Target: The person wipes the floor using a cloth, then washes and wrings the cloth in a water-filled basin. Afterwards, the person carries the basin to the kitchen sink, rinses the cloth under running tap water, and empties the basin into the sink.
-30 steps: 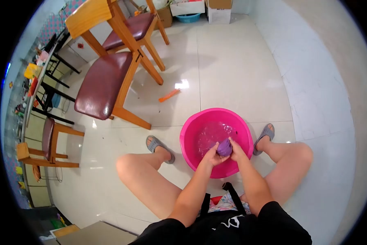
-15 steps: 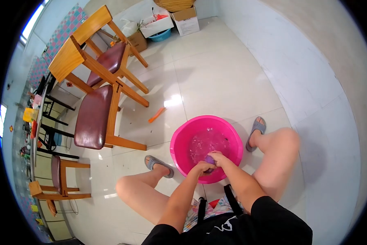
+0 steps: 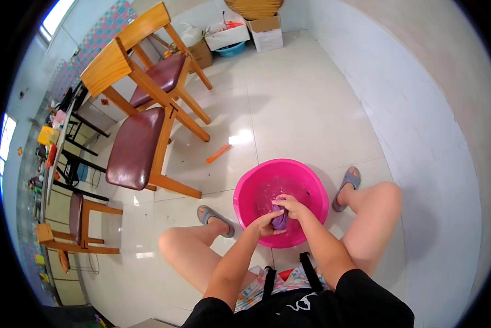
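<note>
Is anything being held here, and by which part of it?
Yes: a purple bundle, apparently bunched cloth. The left grip holds its near end, the right grip its far end.

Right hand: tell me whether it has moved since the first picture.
Yes: against the basin, the right hand has shifted leftward, away from the right rim and nearer the middle.

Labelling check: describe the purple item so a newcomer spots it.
Find the big pink basin on the floor. Over it, the left hand and right hand hold the purple item. Unlike the bright pink basin, it is small and purple.
</note>
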`<state>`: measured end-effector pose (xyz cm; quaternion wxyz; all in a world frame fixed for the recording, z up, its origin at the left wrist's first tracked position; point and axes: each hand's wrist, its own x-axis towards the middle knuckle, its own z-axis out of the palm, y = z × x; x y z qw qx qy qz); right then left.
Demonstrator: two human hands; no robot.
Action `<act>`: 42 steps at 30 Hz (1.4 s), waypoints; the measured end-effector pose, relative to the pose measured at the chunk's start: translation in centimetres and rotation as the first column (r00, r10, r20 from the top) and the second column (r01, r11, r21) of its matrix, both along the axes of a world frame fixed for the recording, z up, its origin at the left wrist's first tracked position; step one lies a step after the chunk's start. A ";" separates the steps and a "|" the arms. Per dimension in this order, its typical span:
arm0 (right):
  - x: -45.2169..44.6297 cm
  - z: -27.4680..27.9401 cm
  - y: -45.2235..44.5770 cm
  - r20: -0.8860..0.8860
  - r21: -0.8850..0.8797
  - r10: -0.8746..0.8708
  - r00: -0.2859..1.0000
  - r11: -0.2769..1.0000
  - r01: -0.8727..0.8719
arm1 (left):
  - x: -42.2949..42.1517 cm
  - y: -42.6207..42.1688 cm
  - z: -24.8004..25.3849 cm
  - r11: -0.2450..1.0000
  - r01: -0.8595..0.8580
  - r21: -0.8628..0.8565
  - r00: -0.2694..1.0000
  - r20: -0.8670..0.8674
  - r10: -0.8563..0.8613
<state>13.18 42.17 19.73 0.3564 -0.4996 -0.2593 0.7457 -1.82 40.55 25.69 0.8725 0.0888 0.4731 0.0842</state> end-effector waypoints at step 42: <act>0.9 5.3 0.2 -0.154 -0.224 -0.171 0.973 0.965 0.134 | 1.9 -0.8 2.2 0.910 0.180 0.372 0.973 -0.205 -0.109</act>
